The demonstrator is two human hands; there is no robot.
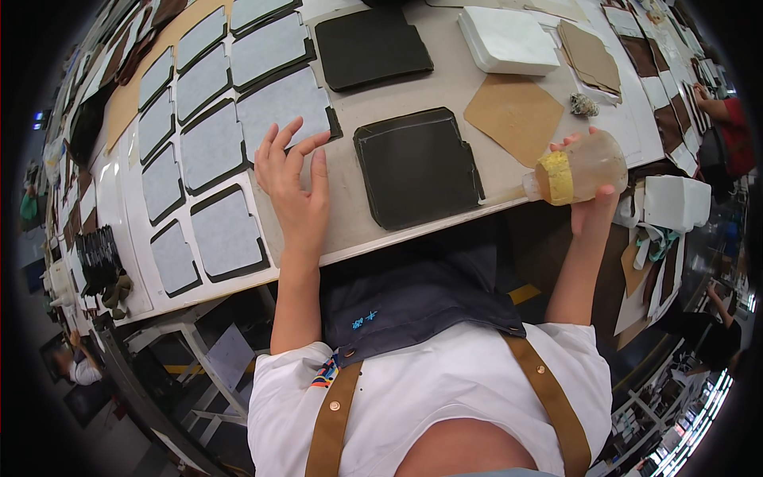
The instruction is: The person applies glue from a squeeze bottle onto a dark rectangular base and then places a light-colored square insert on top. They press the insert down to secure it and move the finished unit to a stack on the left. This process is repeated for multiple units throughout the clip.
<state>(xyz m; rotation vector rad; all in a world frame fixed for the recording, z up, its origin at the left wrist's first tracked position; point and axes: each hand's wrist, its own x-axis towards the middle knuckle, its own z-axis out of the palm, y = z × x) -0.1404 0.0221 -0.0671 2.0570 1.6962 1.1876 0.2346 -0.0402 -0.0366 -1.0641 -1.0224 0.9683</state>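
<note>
A black panel (417, 168) with a notched right side lies in front of me near the table's front edge. My right hand (593, 211) is wrapped round a translucent squeeze bottle (606, 163) with a yellow band about its neck. The bottle is tipped on its side, its thin nozzle pointing left, with the tip at the panel's lower right edge. Whether the tip touches the panel I cannot tell. My left hand (296, 176) holds nothing, its fingers apart, left of the panel and beside a black-edged piece with a pale grey face (288, 107).
Rows of similar grey-faced pieces (211, 147) cover the table's left part. Behind the panel lies a black stack (372, 49). Farther right are white sheets (509, 40), a tan card (515, 118), brown cards (590, 57) and a small crumpled lump (584, 105). Other people work at the edges.
</note>
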